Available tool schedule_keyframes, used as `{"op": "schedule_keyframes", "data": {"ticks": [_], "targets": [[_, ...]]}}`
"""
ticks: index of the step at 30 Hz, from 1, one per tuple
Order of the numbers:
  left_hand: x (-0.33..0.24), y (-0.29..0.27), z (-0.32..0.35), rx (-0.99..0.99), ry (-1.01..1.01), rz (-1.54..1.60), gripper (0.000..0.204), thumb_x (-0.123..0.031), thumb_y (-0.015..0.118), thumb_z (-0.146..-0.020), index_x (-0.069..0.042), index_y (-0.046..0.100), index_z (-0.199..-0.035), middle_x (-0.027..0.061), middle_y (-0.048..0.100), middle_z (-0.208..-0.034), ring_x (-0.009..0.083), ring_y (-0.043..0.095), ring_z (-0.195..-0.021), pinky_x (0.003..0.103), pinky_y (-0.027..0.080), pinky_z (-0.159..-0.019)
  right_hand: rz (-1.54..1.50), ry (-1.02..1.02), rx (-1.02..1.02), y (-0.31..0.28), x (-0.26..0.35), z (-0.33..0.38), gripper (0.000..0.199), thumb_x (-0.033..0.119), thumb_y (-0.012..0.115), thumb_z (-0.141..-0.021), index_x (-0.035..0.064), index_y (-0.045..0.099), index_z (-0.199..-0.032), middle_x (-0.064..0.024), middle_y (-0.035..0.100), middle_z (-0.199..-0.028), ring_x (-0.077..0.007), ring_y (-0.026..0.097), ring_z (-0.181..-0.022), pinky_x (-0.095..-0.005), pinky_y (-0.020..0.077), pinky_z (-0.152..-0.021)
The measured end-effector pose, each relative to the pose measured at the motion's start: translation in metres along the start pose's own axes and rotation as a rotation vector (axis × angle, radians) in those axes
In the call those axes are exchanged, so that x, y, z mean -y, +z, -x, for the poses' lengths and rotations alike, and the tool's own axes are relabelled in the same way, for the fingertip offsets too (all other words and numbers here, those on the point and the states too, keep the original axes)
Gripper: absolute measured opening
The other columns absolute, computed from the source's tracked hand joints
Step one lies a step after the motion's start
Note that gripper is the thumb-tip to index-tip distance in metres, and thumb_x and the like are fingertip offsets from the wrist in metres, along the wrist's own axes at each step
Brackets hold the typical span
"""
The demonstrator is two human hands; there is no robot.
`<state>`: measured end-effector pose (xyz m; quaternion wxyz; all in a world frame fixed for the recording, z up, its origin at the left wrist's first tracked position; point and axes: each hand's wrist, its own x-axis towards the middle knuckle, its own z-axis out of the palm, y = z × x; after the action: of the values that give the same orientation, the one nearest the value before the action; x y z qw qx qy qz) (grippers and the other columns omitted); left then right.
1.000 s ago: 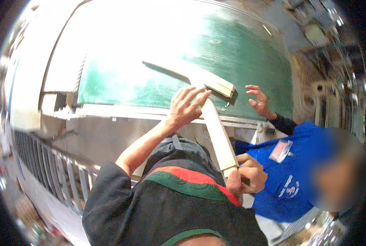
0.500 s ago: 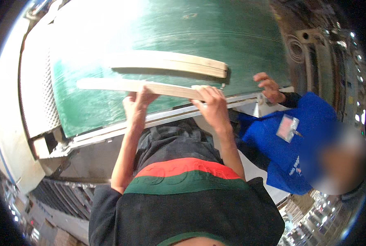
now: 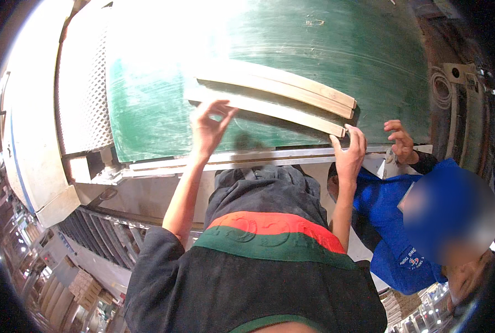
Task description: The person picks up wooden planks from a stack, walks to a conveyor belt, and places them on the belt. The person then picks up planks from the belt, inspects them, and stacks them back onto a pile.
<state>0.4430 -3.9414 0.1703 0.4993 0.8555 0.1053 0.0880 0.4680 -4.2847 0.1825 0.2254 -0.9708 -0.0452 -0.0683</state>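
Observation:
A pale wooden strip [image 3: 292, 115] lies along the near part of the green work surface [image 3: 164, 125]. My left hand [image 3: 207, 129] is at its left portion, thumb and fingers apart, with nothing held. At the strip's right end is my right hand [image 3: 350, 153]; its thumb and forefinger are spread about the end corner, seemingly touching it, not wrapped round the wood. Just beyond this strip rests a pair of similar wooden strips [image 3: 308, 89], side by side and nearly parallel to it. Glare washes out the left ends of the wood.
A co-worker in a blue top [image 3: 392, 216] stands close on my right, one hand [image 3: 400, 141] raised by the table's edge. A metal rail [image 3: 203, 161] runs along the front. A perforated panel [image 3: 86, 94] and pale machine housing [image 3: 31, 139] stand at left.
My hands have set the near strip down beside the pair, and my left hand has come off it. My right hand has loosened at its end. The view has shifted left.

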Motion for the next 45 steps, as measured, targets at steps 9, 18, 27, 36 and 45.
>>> {"op": "schedule_keyframes", "data": {"ticks": [9,18,27,36,45], "targets": [[0.072,-0.062,-0.032,-0.114,0.017,-0.456,0.078,-0.022,0.085,-0.060,-0.010,0.050,-0.130,0.0076,0.060,-0.117,0.0221,0.056,-0.096,0.036,0.048,-0.082,-0.120,0.247,0.129,0.010,-0.026,0.004,0.038,0.012,0.075,-0.072,0.0037,0.061,-0.107,-0.0107,0.061,-0.095,-0.0236,0.055,-0.081,-0.0350,0.0455,-0.075],[0.073,-0.026,-0.047,-0.228,-0.026,-0.173,0.087,-0.022,0.086,-0.059,-0.004,0.045,-0.134,0.0064,0.067,-0.110,0.0091,0.053,-0.064,0.023,0.050,-0.064,-0.224,0.296,0.061,0.026,-0.049,-0.011,0.028,0.009,0.068,-0.080,0.0037,0.063,-0.107,-0.0080,0.063,-0.090,-0.0165,0.055,-0.073,-0.0290,0.0459,-0.068],[0.061,-0.028,-0.053,-0.185,-0.073,-0.144,0.095,-0.018,0.087,-0.055,-0.002,0.040,-0.136,0.0070,0.066,-0.106,0.0097,0.048,-0.057,0.023,0.049,-0.056,-0.177,0.308,0.198,0.022,-0.054,-0.023,0.050,0.012,0.071,-0.076,0.0058,0.055,-0.123,-0.0061,0.058,-0.095,-0.0158,0.052,-0.075,-0.0280,0.0447,-0.065],[0.068,-0.027,-0.050,-0.267,-0.109,0.028,0.098,-0.017,0.089,-0.053,-0.001,0.039,-0.137,0.0106,0.063,-0.116,0.0118,0.051,-0.071,0.024,0.050,-0.070,-0.306,0.319,0.279,0.023,-0.061,-0.033,0.059,0.001,0.071,-0.072,0.0060,0.052,-0.127,-0.0028,0.056,-0.093,-0.0112,0.050,-0.071,-0.0239,0.0452,-0.064],[0.063,-0.033,-0.036,-0.205,-0.202,0.338,0.088,-0.005,0.083,-0.065,-0.001,0.035,-0.138,0.0173,0.051,-0.131,0.0241,0.050,-0.119,0.036,0.043,-0.095,-0.410,0.319,0.334,0.022,-0.061,-0.038,0.057,-0.008,0.064,-0.077,-0.0026,0.046,-0.131,-0.0001,0.054,-0.093,-0.0045,0.047,-0.074,-0.0163,0.0407,-0.064]]}}
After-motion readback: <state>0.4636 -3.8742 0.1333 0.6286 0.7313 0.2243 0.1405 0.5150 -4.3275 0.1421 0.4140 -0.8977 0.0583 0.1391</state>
